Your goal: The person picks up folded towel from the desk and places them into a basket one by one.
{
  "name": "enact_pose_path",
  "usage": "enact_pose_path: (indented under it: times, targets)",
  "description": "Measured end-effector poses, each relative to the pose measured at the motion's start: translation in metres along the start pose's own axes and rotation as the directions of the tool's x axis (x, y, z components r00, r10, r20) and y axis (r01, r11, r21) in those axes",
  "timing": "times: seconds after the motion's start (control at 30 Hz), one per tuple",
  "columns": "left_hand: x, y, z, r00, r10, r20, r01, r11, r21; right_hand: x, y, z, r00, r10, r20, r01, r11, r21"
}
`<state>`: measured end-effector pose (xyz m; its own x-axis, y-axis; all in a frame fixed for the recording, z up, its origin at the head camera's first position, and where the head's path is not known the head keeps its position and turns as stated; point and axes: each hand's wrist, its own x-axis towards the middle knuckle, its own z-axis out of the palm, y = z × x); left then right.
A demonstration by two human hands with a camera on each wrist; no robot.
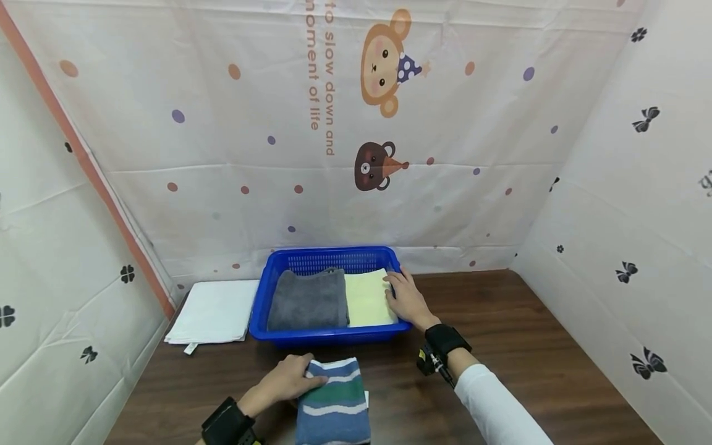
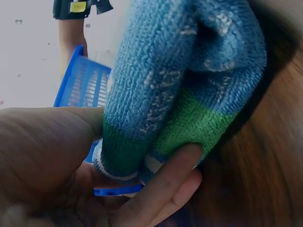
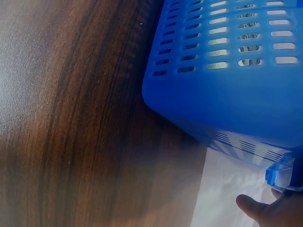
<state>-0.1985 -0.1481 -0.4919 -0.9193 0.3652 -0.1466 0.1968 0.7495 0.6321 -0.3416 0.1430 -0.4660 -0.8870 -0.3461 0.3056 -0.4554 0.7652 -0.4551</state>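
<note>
My left hand (image 1: pixel 286 378) pinches the edge of a folded striped towel (image 1: pixel 335 408), blue, green and white, in front of the basket. In the left wrist view the towel's folded layers (image 2: pixel 147 85) bulge up between thumb and fingers. At the right end of the blue plastic basket (image 1: pixel 328 337), my right hand (image 1: pixel 408 301) grips the rim, its fingers reaching over to the inside. A folded grey towel (image 1: pixel 308 301) lies in the basket's left part, beside a folded pale yellow towel (image 1: pixel 367 301).
A folded white towel (image 1: pixel 214 312) with a small tag lies left of the basket on the dark wooden table (image 1: pixel 500 346). Printed white cloth (image 1: pixel 278 123) hangs behind the table and along both sides. The basket's slotted side (image 3: pixel 218 47) fills much of the right wrist view.
</note>
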Motion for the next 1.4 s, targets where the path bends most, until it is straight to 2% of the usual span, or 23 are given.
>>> enact_pose_path:
  times: [0.27,0.37,0.43,0.5,0.6,0.67,0.7,0.77,0.8,0.83,0.9,0.93,1.0,1.03,1.13,1.17,1.2,1.23,1.3,1.37,1.4]
  targets:
    - [0.007,0.01,0.003,1.0,0.017,0.019,-0.017,1.0,-0.007,0.003,0.0,-0.003,1.0,0.013,0.027,-0.013,1.0,0.009]
    - [0.007,0.009,0.003,1.0,0.018,0.01,-0.018,1.0,-0.004,0.005,0.002,-0.005,0.999,0.01,0.04,-0.011,1.0,0.003]
    - [0.006,0.004,0.002,1.0,0.022,0.005,-0.021,0.999,-0.033,0.006,0.003,-0.007,0.999,-0.001,0.044,0.002,1.0,-0.002]
    - [0.007,-0.009,0.002,0.999,0.047,0.022,-0.044,0.995,-0.09,0.007,0.005,-0.009,0.999,-0.011,0.044,0.011,1.0,-0.012]
    - [0.01,-0.042,0.003,0.996,0.049,0.074,-0.03,0.972,-0.232,0.008,0.008,-0.012,0.999,-0.018,0.045,0.019,1.0,-0.019]
    - [0.015,-0.069,0.007,0.994,0.038,0.105,-0.004,0.953,-0.304,0.009,0.011,-0.014,0.999,-0.02,0.045,0.021,0.999,-0.023]
    - [0.017,-0.081,0.009,0.992,0.014,0.126,0.029,0.942,-0.336,0.009,0.013,-0.015,0.999,-0.019,0.046,0.02,1.0,-0.024]
    - [0.02,-0.099,0.015,0.988,0.002,0.153,0.063,0.906,-0.419,0.01,0.016,-0.017,0.999,-0.015,0.04,0.016,1.0,-0.023]
    - [0.021,-0.104,0.017,0.985,-0.001,0.174,0.08,0.891,-0.446,0.01,0.017,-0.018,0.999,-0.013,0.034,0.014,1.0,-0.013]
    - [0.022,-0.109,0.019,0.978,-0.015,0.206,0.116,0.866,-0.487,0.01,0.018,-0.019,1.0,-0.016,0.019,0.016,1.0,0.002]
    - [0.021,-0.113,0.023,0.969,-0.017,0.247,0.151,0.832,-0.534,0.009,0.019,-0.02,0.999,-0.021,-0.035,0.022,0.998,0.05]
    - [0.02,-0.113,0.026,0.967,-0.006,0.255,0.148,0.829,-0.539,0.007,0.019,-0.021,0.997,-0.036,-0.074,0.042,0.996,0.081]
    - [0.019,-0.114,0.03,0.966,-0.002,0.259,0.146,0.829,-0.54,-0.002,0.017,-0.024,0.981,-0.081,-0.176,0.104,0.987,0.125]
    - [0.017,-0.114,0.032,0.968,0.002,0.251,0.138,0.833,-0.537,-0.01,0.016,-0.026,0.966,-0.111,-0.233,0.145,0.981,0.132]
    - [0.008,-0.114,0.039,0.971,0.004,0.238,0.129,0.831,-0.541,-0.046,0.01,-0.033,0.898,-0.228,-0.376,0.284,0.954,0.101]
    - [0.005,-0.114,0.04,0.97,-0.004,0.241,0.142,0.818,-0.557,-0.061,0.007,-0.035,0.878,-0.26,-0.401,0.32,0.944,0.087]
    - [0.001,-0.114,0.042,0.971,-0.003,0.237,0.139,0.818,-0.558,-0.076,0.003,-0.036,0.862,-0.29,-0.416,0.352,0.933,0.079]
    - [-0.003,-0.114,0.043,0.972,-0.001,0.233,0.132,0.827,-0.547,-0.091,0.0,-0.036,0.86,-0.307,-0.409,0.371,0.925,0.086]
    - [-0.009,-0.114,0.044,0.973,0.011,0.23,0.117,0.838,-0.533,-0.116,-0.01,-0.033,0.89,-0.319,-0.327,0.378,0.916,0.133]
    - [-0.011,-0.112,0.045,0.975,0.052,0.217,0.062,0.871,-0.487,-0.132,-0.022,-0.026,0.939,-0.305,-0.158,0.335,0.918,0.212]
    - [-0.01,-0.111,0.045,0.974,0.074,0.212,0.034,0.885,-0.465,-0.137,-0.028,-0.022,0.952,-0.299,-0.058,0.304,0.922,0.237]
